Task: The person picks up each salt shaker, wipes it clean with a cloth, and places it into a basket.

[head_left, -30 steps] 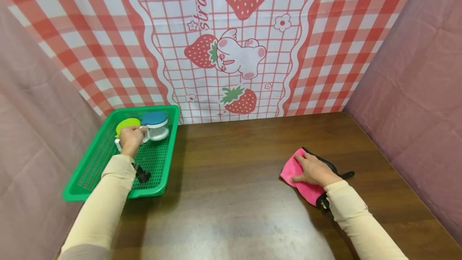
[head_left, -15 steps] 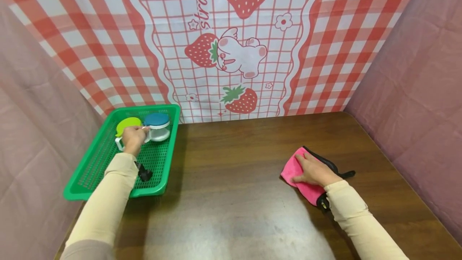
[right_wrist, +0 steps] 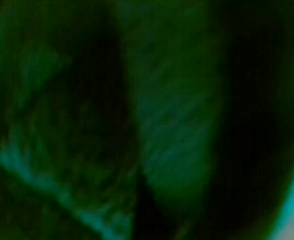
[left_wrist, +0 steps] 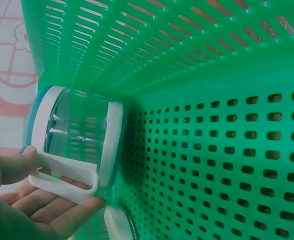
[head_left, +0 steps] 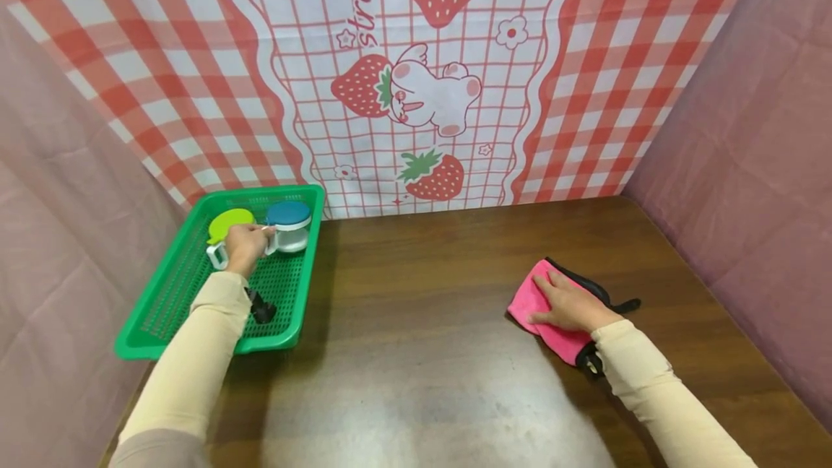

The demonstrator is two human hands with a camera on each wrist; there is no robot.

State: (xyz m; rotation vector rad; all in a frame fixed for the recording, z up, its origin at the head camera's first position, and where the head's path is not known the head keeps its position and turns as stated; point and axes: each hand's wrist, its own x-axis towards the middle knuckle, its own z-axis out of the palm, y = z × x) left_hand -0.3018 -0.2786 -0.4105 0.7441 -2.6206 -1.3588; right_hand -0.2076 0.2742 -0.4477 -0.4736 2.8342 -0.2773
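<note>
In the head view, my left hand (head_left: 245,245) is inside a green basket (head_left: 304,295) and holds a clear jar (head_left: 291,238) by its white handle. The jar has a blue lid (head_left: 289,212). In the left wrist view, the thumb and fingers close around the handle (left_wrist: 69,184), and the jar stands near the basket's wall. Left of it sits a second jar with a lime-green lid (head_left: 231,224) and a white handle, partly hidden by my hand. My right hand (head_left: 568,302) rests with spread fingers on a pink plush cloth item (head_left: 529,303) with black edging.
A black object (head_left: 263,307) lies in the basket, partly behind my left sleeve. The basket stands at the left of a brown wooden table (head_left: 416,323). A checked strawberry curtain (head_left: 429,100) backs the table, with pink drapes at both sides. The right wrist view is dark and blurred.
My left hand has shifted slightly right with the blue-lidded jar, widening the gap from the lime-lidded one. My right hand stays on the pink cloth item.
</note>
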